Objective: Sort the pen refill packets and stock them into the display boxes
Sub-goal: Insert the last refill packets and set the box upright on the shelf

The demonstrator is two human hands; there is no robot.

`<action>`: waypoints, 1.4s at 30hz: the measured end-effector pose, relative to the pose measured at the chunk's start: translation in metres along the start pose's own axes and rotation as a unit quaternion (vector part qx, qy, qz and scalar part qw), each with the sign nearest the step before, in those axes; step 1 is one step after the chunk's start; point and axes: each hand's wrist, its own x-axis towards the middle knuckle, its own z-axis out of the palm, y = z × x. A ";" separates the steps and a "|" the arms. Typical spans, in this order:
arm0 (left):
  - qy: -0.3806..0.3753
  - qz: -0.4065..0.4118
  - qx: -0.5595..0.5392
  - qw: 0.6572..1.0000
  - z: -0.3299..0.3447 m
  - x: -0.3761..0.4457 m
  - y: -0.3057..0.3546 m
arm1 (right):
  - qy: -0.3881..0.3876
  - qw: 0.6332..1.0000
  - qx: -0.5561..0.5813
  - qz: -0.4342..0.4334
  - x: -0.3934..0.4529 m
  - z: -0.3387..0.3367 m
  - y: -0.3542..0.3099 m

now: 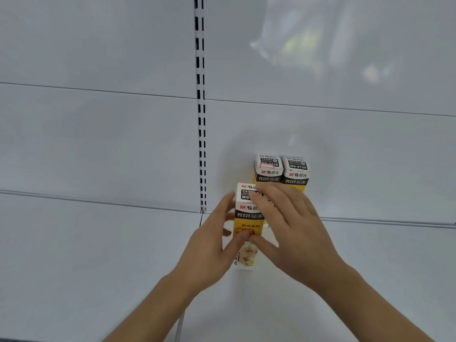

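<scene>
Three yellow-and-white refill boxes stand on a white shelf [98,243], the largest thing in view, which runs back to a white panelled back wall [98,139] split by a slotted upright [201,134]. Two boxes sit side by side, touching, at the shelf's back edge against the wall: the rear left box [268,169] and the rear right box [296,174]. The front box [247,213] stands just ahead of them and a little left, near the upright's foot, and seems not to touch the rear pair.

Both hands grip this front box. The left hand [212,245] wraps its left face, thumb pressed on the yellow front. The right hand [286,230] lies over the top right corner, its fingers [259,197] curled on the lid and its thumb meeting the left thumb on the front.

The risk, as I judge it, is that sliding the tall, narrow box back could tip it or knock the rear left box askew, since the right hand's knuckles sit close to that box. Whether the lid is sealed cannot be told.
</scene>
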 end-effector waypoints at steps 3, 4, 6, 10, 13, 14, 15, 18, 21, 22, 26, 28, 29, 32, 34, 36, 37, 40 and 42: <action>-0.008 -0.030 0.017 0.999 0.004 -0.003 -0.007 | 0.002 0.999 -0.045 -0.004 0.001 0.008 -0.005; -0.005 -0.038 0.018 0.999 0.003 -0.002 -0.009 | 0.008 0.998 -0.055 -0.004 0.004 0.011 -0.006; -0.002 -0.047 0.017 0.999 0.000 0.006 -0.014 | 0.018 0.997 -0.073 0.003 0.010 0.019 -0.007; 0.018 -0.051 0.051 0.997 -0.001 0.029 -0.026 | 0.009 0.994 -0.105 0.025 0.031 0.033 -0.006; 0.043 -0.081 0.090 0.992 0.004 0.043 -0.038 | -0.031 0.989 -0.140 0.041 0.049 0.041 -0.003; 0.046 -0.090 0.101 0.990 0.006 0.047 -0.041 | -0.041 0.986 -0.152 0.050 0.054 0.044 -0.002; 0.049 -0.092 0.108 0.989 0.008 0.052 -0.043 | -0.050 0.984 -0.163 0.057 0.058 0.046 0.000; 0.062 -0.082 0.131 0.986 0.012 0.064 -0.047 | -0.073 0.978 -0.181 0.075 0.064 0.049 0.006; 0.069 -0.068 0.156 0.983 0.017 0.073 -0.051 | -0.079 0.975 -0.190 0.086 0.064 0.051 0.014; 0.070 -0.065 0.161 0.982 0.018 0.075 -0.051 | -0.078 0.975 -0.193 0.082 0.064 0.052 0.016; 0.064 -0.059 0.155 0.984 0.018 0.078 -0.052 | -0.076 0.981 -0.169 0.062 0.066 0.051 0.020; 0.063 -0.059 0.145 0.986 0.012 0.077 -0.050 | -0.057 0.986 -0.145 0.059 0.065 0.046 0.021; 0.066 -0.055 0.140 0.986 0.009 0.076 -0.048 | -0.040 0.988 -0.132 0.066 0.062 0.041 0.024; 0.086 -0.006 0.163 0.983 -0.001 0.078 -0.033 | -0.003 0.987 -0.115 0.113 0.054 0.022 0.043; 0.084 0.029 0.196 0.976 -0.007 0.080 -0.019 | -0.026 0.981 -0.126 0.145 0.046 0.010 0.057; 0.072 0.047 0.231 0.969 -0.011 0.084 -0.008 | -0.065 0.971 -0.136 0.184 0.037 0.003 0.070; 0.062 0.049 0.251 0.965 -0.011 0.087 -0.003 | -0.084 0.966 -0.129 0.207 0.033 0.001 0.076; 0.043 0.029 0.298 0.953 -0.008 0.093 0.004 | -0.147 0.953 -0.045 0.260 0.032 0.001 0.086; 0.042 0.004 0.317 0.948 -0.006 0.097 0.005 | -0.191 0.944 0.008 0.267 0.034 0.007 0.087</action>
